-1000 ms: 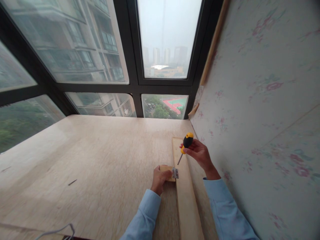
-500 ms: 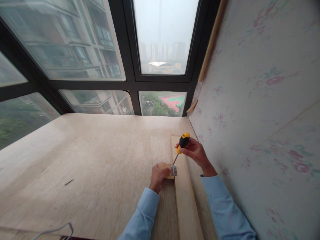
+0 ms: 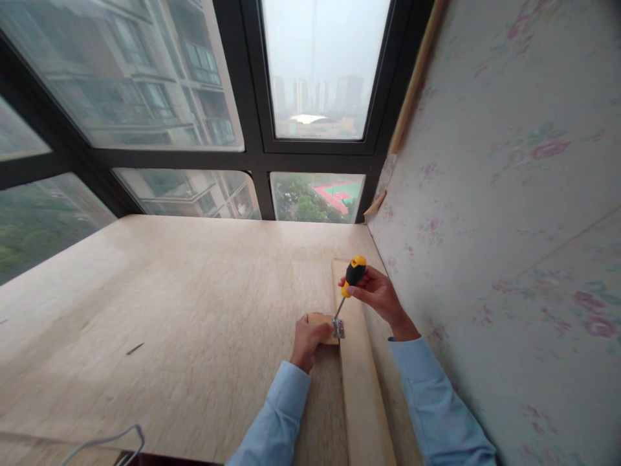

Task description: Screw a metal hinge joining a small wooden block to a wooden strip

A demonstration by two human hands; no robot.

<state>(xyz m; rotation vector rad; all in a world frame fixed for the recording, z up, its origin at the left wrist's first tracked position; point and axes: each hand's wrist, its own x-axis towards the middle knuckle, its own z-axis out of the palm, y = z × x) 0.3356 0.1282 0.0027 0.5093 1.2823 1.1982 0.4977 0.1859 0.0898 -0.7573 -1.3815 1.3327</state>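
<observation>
My right hand (image 3: 377, 294) is closed around a yellow and black screwdriver (image 3: 356, 272), its shaft slanting down to the left. The tip meets a small metal hinge (image 3: 338, 328), which lies across the joint between a short wood block (image 3: 320, 319) and a long wooden board (image 3: 361, 375). My left hand (image 3: 310, 340) grips the block from the left, with its thumb beside the hinge. Whether a screw sits under the tip is too small to tell.
The board and block rest on a pale wood-grain surface (image 3: 194, 310). A thin dark metal piece (image 3: 134, 349) lies to the left. A grey cable (image 3: 107, 440) curls at the bottom left edge. Flowered wallpaper (image 3: 509, 259) bounds the right side, dark-framed windows (image 3: 315, 147) the back.
The camera view has shifted slightly. Both hands keep their places at the hinge, the screwdriver still on it with barely any change in tilt.
</observation>
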